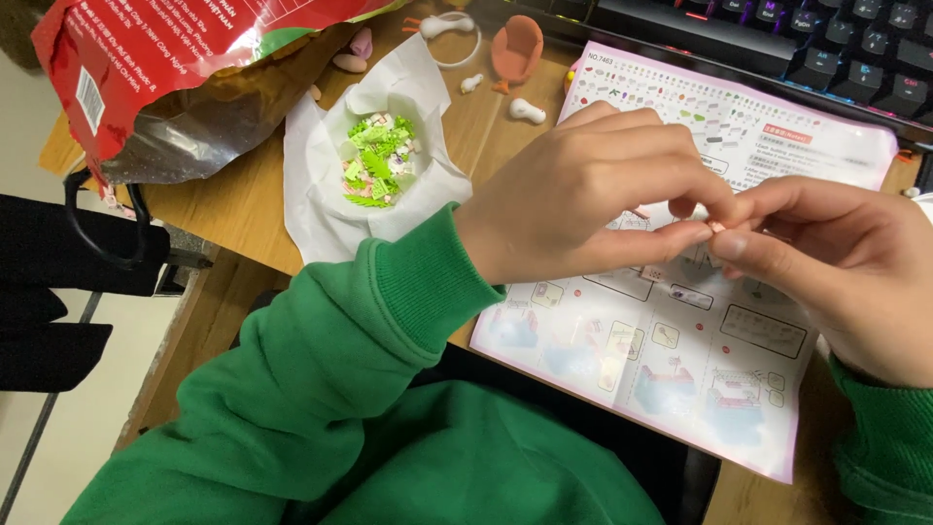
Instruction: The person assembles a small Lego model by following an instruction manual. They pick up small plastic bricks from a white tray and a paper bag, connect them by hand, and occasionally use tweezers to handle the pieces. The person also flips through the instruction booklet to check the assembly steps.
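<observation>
My left hand (593,190) and my right hand (836,272) meet fingertip to fingertip above a printed building-instruction sheet (680,340). Between the thumbs and forefingers of both hands sits a tiny pinkish toy piece (712,226), mostly hidden by the fingers. Both arms wear green sleeves. A white plastic wrapper (321,194) lies open to the left of my left hand, holding several small green, white and pink toy bricks (377,160).
A red and silver foil bag (185,68) lies at the back left of the wooden desk (233,209). An orange toy armchair (517,47) and small white pieces (528,111) stand behind the wrapper. A backlit keyboard (807,39) runs along the back right.
</observation>
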